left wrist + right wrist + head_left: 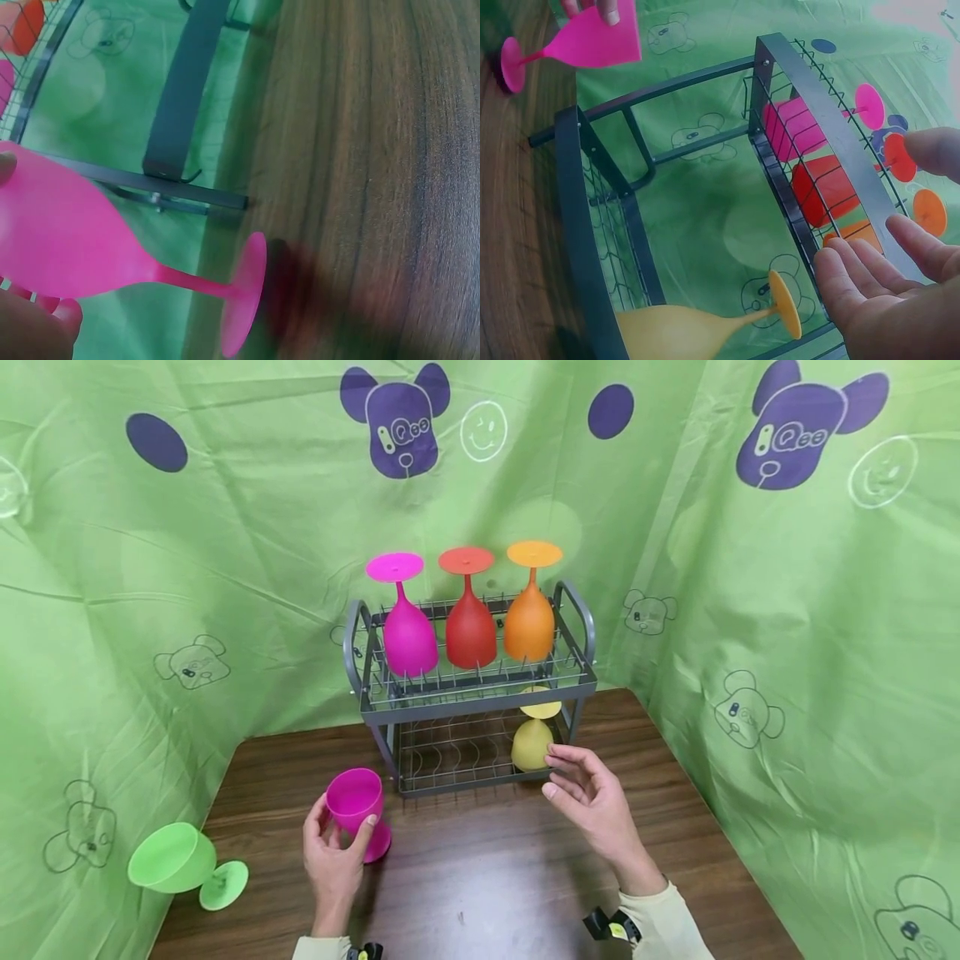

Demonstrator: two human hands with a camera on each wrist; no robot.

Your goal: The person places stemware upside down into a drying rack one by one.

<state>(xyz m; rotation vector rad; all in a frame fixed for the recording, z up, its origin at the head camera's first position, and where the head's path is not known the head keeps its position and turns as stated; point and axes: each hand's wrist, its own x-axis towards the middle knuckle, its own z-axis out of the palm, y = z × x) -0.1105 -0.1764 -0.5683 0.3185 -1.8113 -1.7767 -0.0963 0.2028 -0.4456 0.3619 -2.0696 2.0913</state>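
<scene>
My left hand (336,868) grips a pink goblet (356,802) by its bowl, thumb on the near side and fingers round the far side. The goblet stands upright, mouth up, its foot right at the tabletop in the left wrist view. Loosely spread, the fingers of my right hand (596,806) hold nothing. They are in front of the rack's lower right corner, beside a yellow goblet (531,747). That goblet sits upside down on the lower tier of the grey two-tier dish rack (480,702).
Upside down on the upper tier are a magenta goblet (410,639), a red goblet (470,631) and an orange goblet (529,627). A green goblet (172,858) lies tipped over at the left edge of the wooden table (465,877). Green printed cloth (262,527) surrounds the table.
</scene>
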